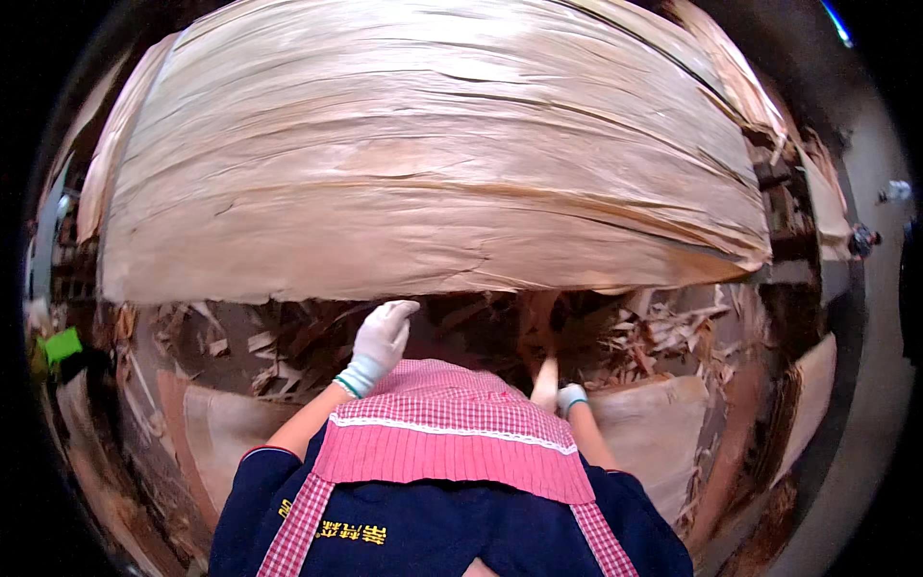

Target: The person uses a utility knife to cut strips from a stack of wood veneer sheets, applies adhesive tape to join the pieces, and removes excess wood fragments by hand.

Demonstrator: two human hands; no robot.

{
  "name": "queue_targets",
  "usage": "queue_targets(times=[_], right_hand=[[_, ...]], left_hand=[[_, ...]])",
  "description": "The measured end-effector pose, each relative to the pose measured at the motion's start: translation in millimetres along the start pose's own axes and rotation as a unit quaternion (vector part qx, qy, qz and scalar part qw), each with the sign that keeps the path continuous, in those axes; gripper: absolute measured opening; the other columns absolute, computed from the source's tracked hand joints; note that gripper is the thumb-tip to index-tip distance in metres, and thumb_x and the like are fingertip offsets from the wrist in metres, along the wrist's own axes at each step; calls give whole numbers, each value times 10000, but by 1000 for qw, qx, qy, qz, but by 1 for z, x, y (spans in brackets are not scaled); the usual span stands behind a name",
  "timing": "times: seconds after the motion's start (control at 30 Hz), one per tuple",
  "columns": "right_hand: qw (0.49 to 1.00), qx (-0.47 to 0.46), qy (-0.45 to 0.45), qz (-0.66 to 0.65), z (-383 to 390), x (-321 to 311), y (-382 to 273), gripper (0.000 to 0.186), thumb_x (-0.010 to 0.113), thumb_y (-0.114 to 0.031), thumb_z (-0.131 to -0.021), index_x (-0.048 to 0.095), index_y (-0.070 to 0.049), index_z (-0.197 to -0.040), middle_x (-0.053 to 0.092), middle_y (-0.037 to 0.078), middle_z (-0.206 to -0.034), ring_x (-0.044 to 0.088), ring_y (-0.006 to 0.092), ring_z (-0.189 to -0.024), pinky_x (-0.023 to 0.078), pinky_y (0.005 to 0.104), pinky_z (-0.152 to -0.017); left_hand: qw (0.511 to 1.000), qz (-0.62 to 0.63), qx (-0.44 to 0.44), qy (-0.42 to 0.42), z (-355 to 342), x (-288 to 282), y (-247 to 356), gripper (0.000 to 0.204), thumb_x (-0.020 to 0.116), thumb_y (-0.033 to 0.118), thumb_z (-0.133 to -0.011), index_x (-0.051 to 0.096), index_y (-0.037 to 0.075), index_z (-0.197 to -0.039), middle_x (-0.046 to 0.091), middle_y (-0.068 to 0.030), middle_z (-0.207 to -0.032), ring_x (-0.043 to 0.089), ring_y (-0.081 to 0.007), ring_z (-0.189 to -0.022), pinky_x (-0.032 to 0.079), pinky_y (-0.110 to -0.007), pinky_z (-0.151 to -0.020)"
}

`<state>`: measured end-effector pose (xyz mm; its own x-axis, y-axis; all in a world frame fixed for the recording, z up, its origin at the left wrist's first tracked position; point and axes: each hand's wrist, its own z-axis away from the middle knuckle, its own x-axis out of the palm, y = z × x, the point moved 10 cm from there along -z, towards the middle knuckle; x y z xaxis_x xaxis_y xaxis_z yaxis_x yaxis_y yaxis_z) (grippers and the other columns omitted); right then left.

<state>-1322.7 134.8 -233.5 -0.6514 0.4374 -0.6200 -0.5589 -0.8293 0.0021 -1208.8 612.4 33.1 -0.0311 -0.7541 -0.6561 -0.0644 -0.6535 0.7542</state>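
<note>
One broad stack of thin, pale-brown wood veneer sheets point(433, 154) fills the space ahead of you. Your two hands both wear white knit gloves. Your left hand point(383, 337) reaches just under the stack's near edge, fingers loosely together, gripping nothing that shows. Your right hand point(548, 383), below that same edge, is mostly hidden behind your pink checked apron point(447, 433); its grip cannot be told. Broken brown veneer scraps point(288, 346) litter the floor beneath the stack.
</note>
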Motion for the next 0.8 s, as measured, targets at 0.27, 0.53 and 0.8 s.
queue_targets(times=[0.27, 0.53, 0.8], right_hand=[[934, 2, 321, -153, 7, -80, 12, 284, 496, -224, -947, 569, 46, -995, 615, 225, -1043, 622, 352, -883, 498, 457, -743], [772, -498, 361, -162, 218, -147, -352, 351, 451, -182, -990, 476, 84, -1218, 555, 276, -1169, 554, 399, -1039, 443, 415, -911], [717, -677, 157, 47, 398, 81, -736, 214, 512, -166, -946, 591, -52, -1109, 657, 208, -967, 651, 353, -898, 516, 430, -747]], left_hand=[[983, -41, -146, 105, 60, -74, -93, 277, 512, 110, -879, 597, 69, -1140, 614, -168, -1077, 573, -345, -1056, 460, -428, -932], [895, -65, -293, 329, 167, -265, -252, 269, 507, 95, -901, 614, 44, -1143, 626, -173, -1127, 608, -341, -1029, 475, -393, -943], [821, -92, -341, 448, 247, -490, -467, 257, 542, 102, -894, 595, 45, -1139, 621, -188, -1102, 593, -356, -1031, 477, -404, -916]])
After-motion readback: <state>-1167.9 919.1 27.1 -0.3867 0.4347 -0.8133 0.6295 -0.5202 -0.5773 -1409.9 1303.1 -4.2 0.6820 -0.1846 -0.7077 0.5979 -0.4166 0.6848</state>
